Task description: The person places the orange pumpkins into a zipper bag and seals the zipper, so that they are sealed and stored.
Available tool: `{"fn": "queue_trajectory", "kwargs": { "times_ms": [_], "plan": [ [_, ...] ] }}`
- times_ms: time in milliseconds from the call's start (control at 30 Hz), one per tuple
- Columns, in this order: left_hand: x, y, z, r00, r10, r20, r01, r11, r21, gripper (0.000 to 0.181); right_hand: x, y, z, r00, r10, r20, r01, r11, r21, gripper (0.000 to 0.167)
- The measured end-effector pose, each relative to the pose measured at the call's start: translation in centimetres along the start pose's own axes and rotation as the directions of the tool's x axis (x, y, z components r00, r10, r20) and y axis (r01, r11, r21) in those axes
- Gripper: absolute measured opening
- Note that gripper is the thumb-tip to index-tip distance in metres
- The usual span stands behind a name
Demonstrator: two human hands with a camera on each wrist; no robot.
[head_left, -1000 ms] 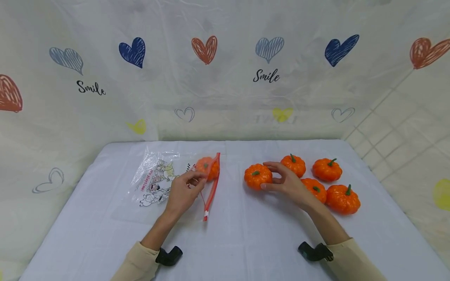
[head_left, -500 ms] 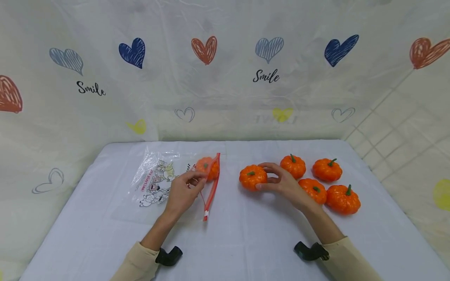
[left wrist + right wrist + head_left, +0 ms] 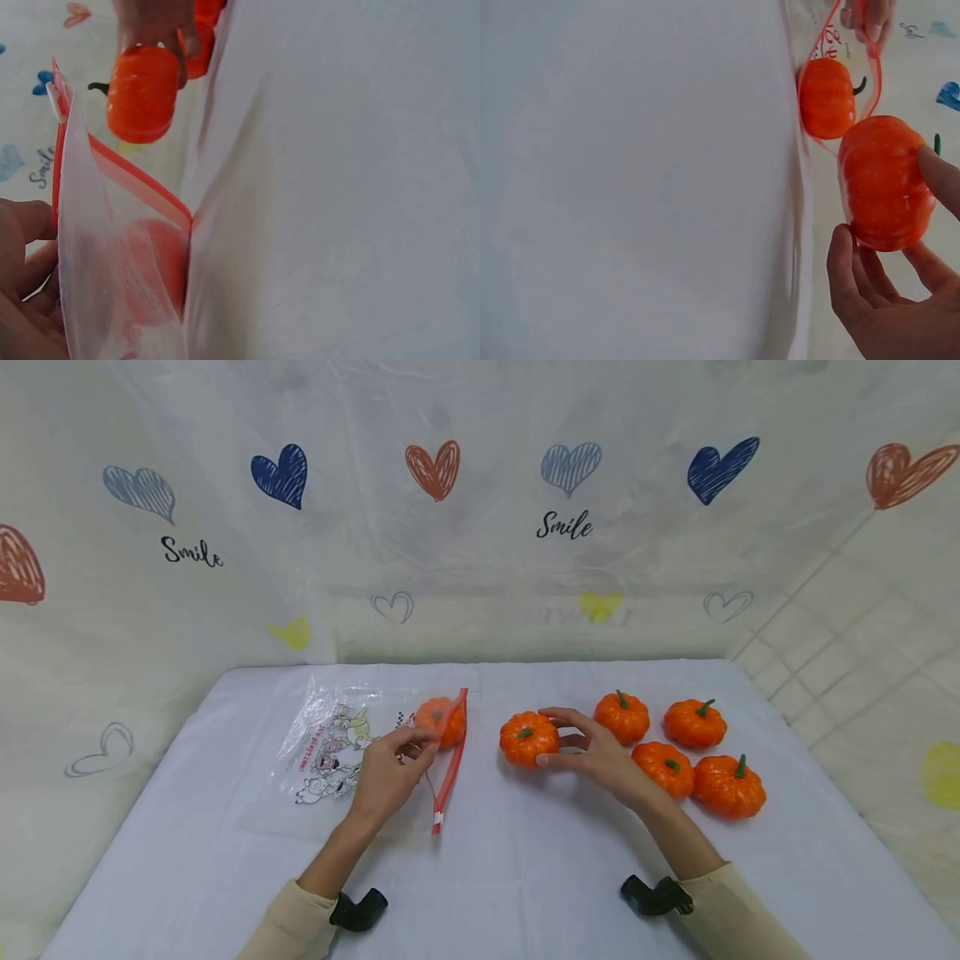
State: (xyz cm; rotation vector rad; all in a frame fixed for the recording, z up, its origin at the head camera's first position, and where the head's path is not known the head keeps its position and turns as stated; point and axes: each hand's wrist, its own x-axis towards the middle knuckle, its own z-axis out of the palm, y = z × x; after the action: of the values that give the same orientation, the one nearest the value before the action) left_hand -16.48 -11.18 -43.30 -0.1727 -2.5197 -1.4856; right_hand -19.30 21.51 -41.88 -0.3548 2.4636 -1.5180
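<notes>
Right grip (image 3: 603, 763) curled round orange pumpkin (image 3: 527, 745), left grip (image 3: 388, 773) pinching red-rimmed clear bag (image 3: 337, 760)

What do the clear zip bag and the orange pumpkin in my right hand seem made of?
Clear, red-edged zip bag: apparently thin, glossy plastic film, being see-through and creased. Held, ribbed orange pumpkin: perhaps plastic or coated foam, with smooth, shiny skin; its core is hidden.

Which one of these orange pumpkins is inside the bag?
The leftmost glossy, ribbed orange pumpkin, just inside the clear plastic, red-edged bag. The other five are outside: one in the right hand's grip, four on the white cloth-covered table.
</notes>
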Motion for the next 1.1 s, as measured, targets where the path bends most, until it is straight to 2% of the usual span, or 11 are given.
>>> {"fn": "queue_trajectory", "kwargs": {
  "times_ms": [300,733,1100],
  "plan": [
    [-0.1,0.0,0.0,1.000,0.011,-0.008,-0.011,1.000,0.001,0.019,0.2,-0.1,0.4,0.999,0.035,0.025,-0.035,0.999,0.009,0.071],
    [-0.1,0.0,0.1,1.000,0.003,-0.001,-0.003,1.000,-0.011,0.019,0.7,-0.3,1.0,0.999,0.039,0.026,-0.040,0.999,0.026,0.075],
    [-0.2,0.0,0.2,0.999,0.032,-0.020,-0.032,0.999,0.000,0.018,1.4,-0.8,1.7,0.998,0.053,0.029,-0.053,0.998,0.025,0.075]
  ]
}}
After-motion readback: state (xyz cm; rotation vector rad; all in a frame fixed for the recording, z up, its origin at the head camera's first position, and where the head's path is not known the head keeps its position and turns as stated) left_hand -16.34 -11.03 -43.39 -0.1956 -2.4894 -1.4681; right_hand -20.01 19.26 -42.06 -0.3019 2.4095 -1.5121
